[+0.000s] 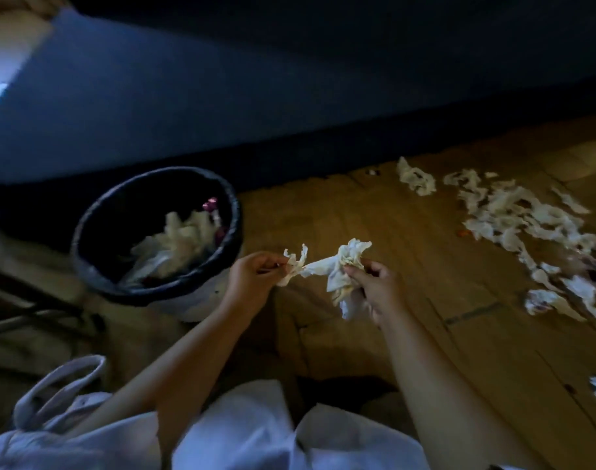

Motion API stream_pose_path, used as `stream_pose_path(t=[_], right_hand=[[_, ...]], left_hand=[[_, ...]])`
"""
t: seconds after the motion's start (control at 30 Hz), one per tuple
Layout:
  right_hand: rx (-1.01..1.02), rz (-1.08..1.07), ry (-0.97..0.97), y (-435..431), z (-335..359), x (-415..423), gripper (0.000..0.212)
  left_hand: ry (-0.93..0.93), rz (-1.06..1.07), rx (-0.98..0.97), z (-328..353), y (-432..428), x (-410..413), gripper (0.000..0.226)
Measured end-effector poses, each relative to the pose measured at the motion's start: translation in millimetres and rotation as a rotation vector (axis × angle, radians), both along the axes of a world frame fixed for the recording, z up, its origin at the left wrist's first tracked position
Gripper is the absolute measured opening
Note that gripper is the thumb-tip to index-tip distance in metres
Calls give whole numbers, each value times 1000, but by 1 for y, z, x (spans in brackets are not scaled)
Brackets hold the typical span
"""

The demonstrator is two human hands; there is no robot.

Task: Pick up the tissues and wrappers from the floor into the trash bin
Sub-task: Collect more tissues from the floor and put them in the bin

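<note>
Tissues (337, 269) pinched between my left hand (252, 283) and right hand (374, 286), gathered for the bin (96, 266) just left.

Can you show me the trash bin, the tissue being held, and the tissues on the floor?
trash bin (161, 290): head view, its near black rim.
held tissue (347, 254): head view, its crumpled top.
floor tissues (513, 215): head view, middle of the pile.

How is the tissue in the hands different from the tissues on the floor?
The held tissue is one bunched wad; the floor tissues are many scattered strips. The held tissue is lifted, gripped by the left hand and right hand; the floor tissues lie untouched. Both are white and crumpled.
</note>
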State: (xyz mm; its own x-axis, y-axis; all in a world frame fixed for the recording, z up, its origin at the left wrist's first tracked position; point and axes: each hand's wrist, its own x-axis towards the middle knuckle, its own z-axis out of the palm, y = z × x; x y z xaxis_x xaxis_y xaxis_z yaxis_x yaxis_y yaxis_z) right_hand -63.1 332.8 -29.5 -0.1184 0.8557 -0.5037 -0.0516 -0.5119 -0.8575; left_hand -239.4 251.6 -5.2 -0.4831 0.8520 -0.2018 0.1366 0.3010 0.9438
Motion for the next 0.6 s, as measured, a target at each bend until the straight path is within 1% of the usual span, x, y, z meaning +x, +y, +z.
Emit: stream_pose_path(t=[0.1, 0.27, 0.37, 0.5, 0.6], right_hand=[[47, 149, 6, -11, 29, -52, 41], [184, 324, 22, -3, 76, -142, 45], [188, 379, 61, 0, 101, -192, 49], [204, 438, 155, 2, 126, -247, 46], [225, 494, 206, 7, 135, -278, 41]], left_hand=[[-4, 105, 33, 22, -33, -42, 14], [42, 273, 117, 51, -50, -109, 5], [22, 348, 179, 64, -54, -142, 14], [-1, 446, 181, 74, -52, -181, 5], [-21, 486, 194, 75, -45, -202, 8]])
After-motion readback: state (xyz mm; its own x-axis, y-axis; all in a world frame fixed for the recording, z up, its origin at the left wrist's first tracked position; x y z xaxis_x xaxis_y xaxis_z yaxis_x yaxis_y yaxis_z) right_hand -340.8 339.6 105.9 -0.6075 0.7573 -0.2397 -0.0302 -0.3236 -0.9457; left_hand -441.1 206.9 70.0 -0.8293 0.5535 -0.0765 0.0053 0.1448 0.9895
